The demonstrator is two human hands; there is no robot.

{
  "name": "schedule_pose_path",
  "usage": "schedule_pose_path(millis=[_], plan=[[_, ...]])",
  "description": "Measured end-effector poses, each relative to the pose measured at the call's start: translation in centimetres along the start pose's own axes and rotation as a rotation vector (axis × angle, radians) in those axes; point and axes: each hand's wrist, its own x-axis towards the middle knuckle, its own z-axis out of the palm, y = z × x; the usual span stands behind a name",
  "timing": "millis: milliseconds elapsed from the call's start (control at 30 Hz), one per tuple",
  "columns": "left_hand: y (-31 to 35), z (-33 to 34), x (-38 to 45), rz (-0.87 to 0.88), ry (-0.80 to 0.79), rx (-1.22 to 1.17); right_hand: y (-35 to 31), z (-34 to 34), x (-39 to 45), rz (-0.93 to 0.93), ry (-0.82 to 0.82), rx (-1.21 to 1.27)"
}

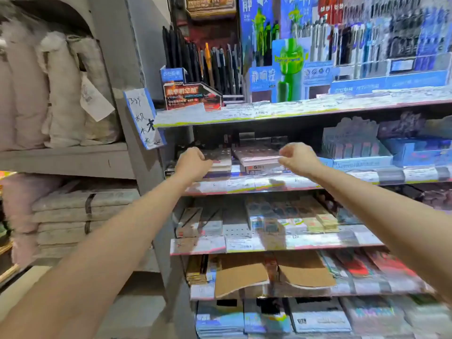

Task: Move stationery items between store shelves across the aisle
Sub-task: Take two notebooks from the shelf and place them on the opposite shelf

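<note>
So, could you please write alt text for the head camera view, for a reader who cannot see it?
Two bare arms reach toward a stationery shelf: the right hand touches the edge of a flat pink box, and the curled left hand is at a neighbouring stack of flat boxes. Black pens stand on the shelf above, and folded grey textiles fill the unit on the left.

bright even indoor light; smeared, blocky detail; motion blur, wide-angle bending at edges

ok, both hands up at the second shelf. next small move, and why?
Probably close the right hand on the pink flat box and draw it off its stack. Its fingers are at the box's right edge, not clearly gripping. The left hand is curled at the neighbouring stack; whether it holds anything is unclear.
</note>
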Motion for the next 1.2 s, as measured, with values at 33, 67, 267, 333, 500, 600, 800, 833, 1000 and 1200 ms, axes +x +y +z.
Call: schedule_pose_path(millis=[33,67,267,333,500,600,800,833,1000,1200], plan=[[-0.1,0.3,0.9,-0.015,0.018,0.04,0.2,0.3,1.2,0.001,-0.001,-0.029],[0.0,0.5,1.7,-0.052,0.048,0.105,0.0,0.3,2.0,-0.005,-0.008,-0.063],[-0.1,2.3,5.8,-0.177,-0.03,0.308,0.1,2.5,6.6,0.02,-0.146,-0.231],[0.1,2.5,6.8,-0.18,-0.09,0.348,0.2,3.2,7.9,0.055,-0.222,-0.272],[0.4,1.6,8.1,-0.317,-0.227,0.312,0.5,3.6,10.2,0.241,-0.389,-0.131],[0.4,1.6,8.5,-0.39,-0.292,0.278,0.7,3.5,11.0,0.317,-0.463,-0.016],[-0.2,2.1,8.5,-0.442,-0.331,0.11,1.0,3.5,10.9,0.391,-0.503,0.124],[-0.4,2.2,8.4,-0.419,-0.296,0.094,1.0,3.6,10.8,0.38,-0.488,0.158],[-0.7,2.1,7.8,-0.318,-0.144,-0.166,0.6,4.3,9.5,0.316,-0.351,0.393],[-1.1,1.1,5.9,-0.411,-0.154,-0.534,0.1,4.0,7.4,0.398,-0.186,0.665]])
